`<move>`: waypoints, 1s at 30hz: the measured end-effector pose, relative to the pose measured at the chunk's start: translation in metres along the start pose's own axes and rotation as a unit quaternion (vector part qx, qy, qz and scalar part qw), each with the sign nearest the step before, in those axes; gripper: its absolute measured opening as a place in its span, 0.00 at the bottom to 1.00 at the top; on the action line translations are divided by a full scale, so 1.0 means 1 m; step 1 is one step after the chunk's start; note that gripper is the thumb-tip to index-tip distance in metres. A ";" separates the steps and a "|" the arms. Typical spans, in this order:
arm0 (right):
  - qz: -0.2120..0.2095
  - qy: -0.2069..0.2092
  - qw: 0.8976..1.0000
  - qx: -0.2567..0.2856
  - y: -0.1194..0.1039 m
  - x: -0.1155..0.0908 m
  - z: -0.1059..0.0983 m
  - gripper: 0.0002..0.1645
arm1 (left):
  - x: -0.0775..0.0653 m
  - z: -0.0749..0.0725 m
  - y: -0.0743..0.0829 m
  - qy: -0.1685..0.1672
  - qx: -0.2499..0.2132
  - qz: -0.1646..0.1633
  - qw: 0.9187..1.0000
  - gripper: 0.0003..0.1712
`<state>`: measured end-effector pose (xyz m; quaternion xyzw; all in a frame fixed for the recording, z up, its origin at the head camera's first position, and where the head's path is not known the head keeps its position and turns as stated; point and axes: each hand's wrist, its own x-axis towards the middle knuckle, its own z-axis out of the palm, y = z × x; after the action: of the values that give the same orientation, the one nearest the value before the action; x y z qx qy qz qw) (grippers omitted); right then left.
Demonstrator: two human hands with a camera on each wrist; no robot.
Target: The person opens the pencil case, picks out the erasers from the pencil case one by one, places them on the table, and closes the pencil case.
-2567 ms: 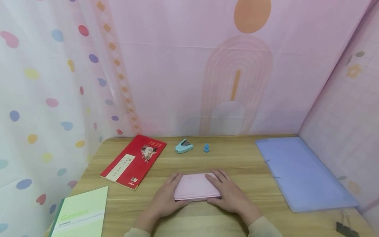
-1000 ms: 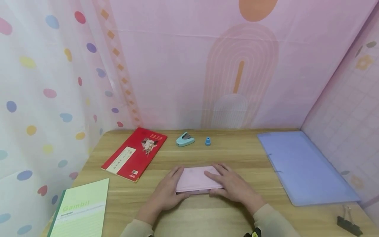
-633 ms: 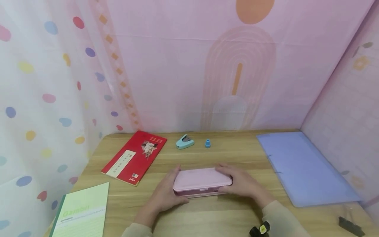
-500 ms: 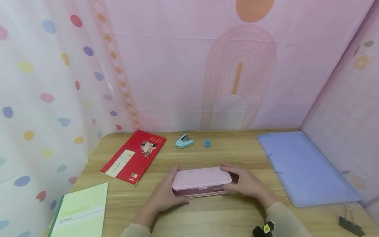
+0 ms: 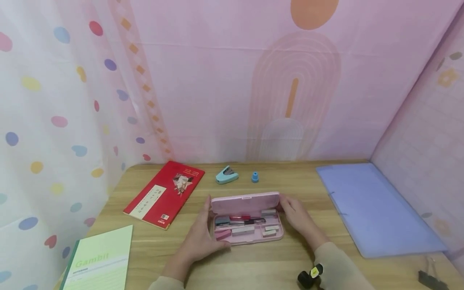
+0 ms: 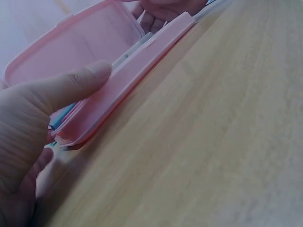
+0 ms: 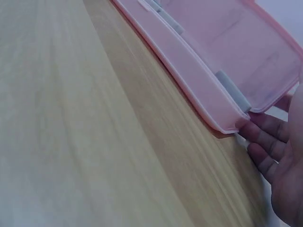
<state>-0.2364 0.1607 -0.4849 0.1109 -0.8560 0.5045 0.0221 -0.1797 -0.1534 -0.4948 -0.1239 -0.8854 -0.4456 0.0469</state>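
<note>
A pink pencil case [image 5: 248, 242] lies on the table with its lid [image 5: 244, 204] raised and tilted back. Inside are pens [image 5: 250, 222], a pink block [image 5: 222, 235] and several whitish eraser-like blocks [image 5: 243, 230]. My left hand [image 5: 199, 237] grips the left end of the case; in the left wrist view the thumb [image 6: 78, 87] lies over its front rim. At the right end, my right hand [image 5: 299, 217] holds the lid's edge. The right wrist view has its fingers [image 7: 265, 137] against the case corner and behind the lid, the thumb hidden there.
A red booklet [image 5: 164, 195] and a green notebook [image 5: 99, 259] lie on the left. Behind the case stand a light-blue stapler [image 5: 226, 175] and a small blue piece [image 5: 255, 177]. On the right are a blue folder [image 5: 378, 209] and a black binder clip [image 5: 431, 280].
The pencil case's lid has swung up and back from closed, exposing the contents. My right hand has moved from the top of the case to the lid's right edge. My left hand keeps its grip.
</note>
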 end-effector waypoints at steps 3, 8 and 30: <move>0.029 0.036 0.999 -0.006 0.001 0.003 0.004 0.34 | 0.000 0.001 0.002 0.020 0.035 0.029 0.999 0.76; 0.046 0.071 0.995 -0.046 -0.001 0.008 0.010 0.28 | 0.001 0.002 0.004 0.032 0.150 0.092 0.984 0.66; -0.194 -0.022 0.949 -0.247 0.002 -0.019 -0.006 0.56 | 0.001 0.005 -0.005 -0.052 0.208 0.072 0.974 0.63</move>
<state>-0.2188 0.1701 -0.4869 0.2773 -0.9158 0.2610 0.1274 -0.1822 -0.1522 -0.5017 -0.1980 -0.9485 -0.2404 0.0577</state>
